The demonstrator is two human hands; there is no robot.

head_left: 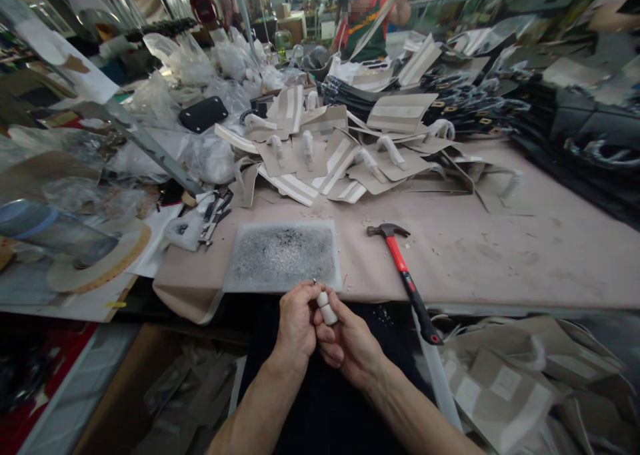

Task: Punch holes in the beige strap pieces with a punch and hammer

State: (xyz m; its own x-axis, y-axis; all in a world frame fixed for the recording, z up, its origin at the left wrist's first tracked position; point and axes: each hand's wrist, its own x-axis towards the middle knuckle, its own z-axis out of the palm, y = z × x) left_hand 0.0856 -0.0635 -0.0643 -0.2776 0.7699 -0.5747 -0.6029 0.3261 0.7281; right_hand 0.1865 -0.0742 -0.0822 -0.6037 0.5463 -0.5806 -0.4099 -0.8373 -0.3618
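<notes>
Across a beige-topped worktable, grey-brown panels lie heaped beyond a speckled board, a claw hammer resting to the board's right. Just off the board's near edge, a person's right hand has thumb and fingers together on a small white piece (too tiny to identify). The left hand meets it, fingers bunched, though what they clasp cannot be told.

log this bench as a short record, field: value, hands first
hands: left hand and right hand, close together
between them: small white item, held or worn unclear
surface: speckled slab on table, just beyond hands
tool: claw hammer, right of slab, overhanging table's near edge
beyond slab: heaped grey panels
background: person in dark apron
</notes>
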